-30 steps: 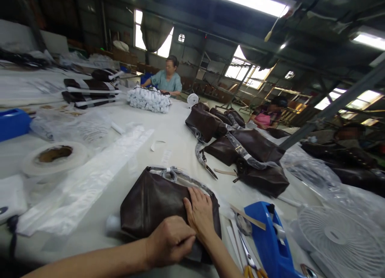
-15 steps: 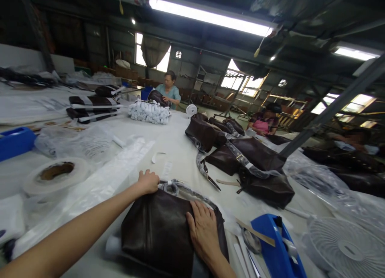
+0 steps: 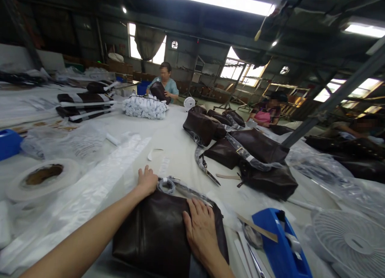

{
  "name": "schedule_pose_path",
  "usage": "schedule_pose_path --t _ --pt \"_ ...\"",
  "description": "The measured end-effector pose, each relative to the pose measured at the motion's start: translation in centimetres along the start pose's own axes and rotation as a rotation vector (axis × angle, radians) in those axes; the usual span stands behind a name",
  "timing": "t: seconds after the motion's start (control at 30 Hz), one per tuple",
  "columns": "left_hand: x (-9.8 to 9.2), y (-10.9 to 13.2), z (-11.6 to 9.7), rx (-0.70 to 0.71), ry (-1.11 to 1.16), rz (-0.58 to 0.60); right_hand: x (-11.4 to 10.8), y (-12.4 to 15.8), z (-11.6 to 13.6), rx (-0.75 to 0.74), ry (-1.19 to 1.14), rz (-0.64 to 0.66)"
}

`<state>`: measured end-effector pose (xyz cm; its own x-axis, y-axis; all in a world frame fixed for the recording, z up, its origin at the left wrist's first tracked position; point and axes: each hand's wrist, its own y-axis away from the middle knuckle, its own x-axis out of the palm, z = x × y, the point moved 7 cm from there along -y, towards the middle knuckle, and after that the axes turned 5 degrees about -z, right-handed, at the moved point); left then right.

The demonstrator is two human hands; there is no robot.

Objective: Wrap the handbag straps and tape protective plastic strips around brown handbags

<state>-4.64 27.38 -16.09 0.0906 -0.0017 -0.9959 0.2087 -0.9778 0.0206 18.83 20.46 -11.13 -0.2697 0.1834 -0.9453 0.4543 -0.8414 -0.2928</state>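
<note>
A dark brown leather handbag [image 3: 156, 230] lies in front of me on the white-covered table. At its far left corner, my left hand [image 3: 147, 182] is closed on the edge, with some fingers bent and the thumb side partly hidden. My right hand [image 3: 201, 226] rests flat on the bag's right part, fingers stretched out and thumb apart. Behind the bag's top edge runs its strap [image 3: 192, 191], wrapped in clear plastic. A plastic-wrapped ring or coil [image 3: 166, 186] sits beside my left hand.
Several brown bags [image 3: 258, 148] lie piled at the right. A blue tape dispenser [image 3: 276, 238] and a white fan [image 3: 355, 240] stand near right. At left are a large roll [image 3: 43, 178] and plastic sheeting [image 3: 99, 186]. Co-workers sit beyond, one [image 3: 170, 85] handling a brown bag.
My view has shifted slightly. The handbag's left side has moved a little left and its top tilts somewhat differently. Both hands stay on it; the left hand's fingers have lifted slightly.
</note>
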Motion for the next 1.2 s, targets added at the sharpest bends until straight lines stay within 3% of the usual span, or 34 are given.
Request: schedule_pose_path --t 0.4,0.7,0.87,1.07,1.2 --pt "2.1 -1.0 0.1 -0.104 0.01 0.124 0.0 -0.4 -0.1 -0.001 -0.031 0.007" --pt "2.1 -1.1 0.0 -0.213 0.096 0.119 0.4 -0.6 -0.5 -0.002 -0.048 0.009" --pt "0.5 -0.1 0.3 -0.174 0.138 0.069 0.3 -0.4 -0.6 -0.004 -0.065 -0.03" --pt "-4.0 2.6 -0.8 -0.084 0.214 -0.159 0.2 -0.2 -0.7 -0.018 -0.081 -0.037" --pt "-4.6 3.8 -1.0 0.008 0.384 -0.171 0.2 -0.2 -0.6 -0.005 -0.078 -0.035"
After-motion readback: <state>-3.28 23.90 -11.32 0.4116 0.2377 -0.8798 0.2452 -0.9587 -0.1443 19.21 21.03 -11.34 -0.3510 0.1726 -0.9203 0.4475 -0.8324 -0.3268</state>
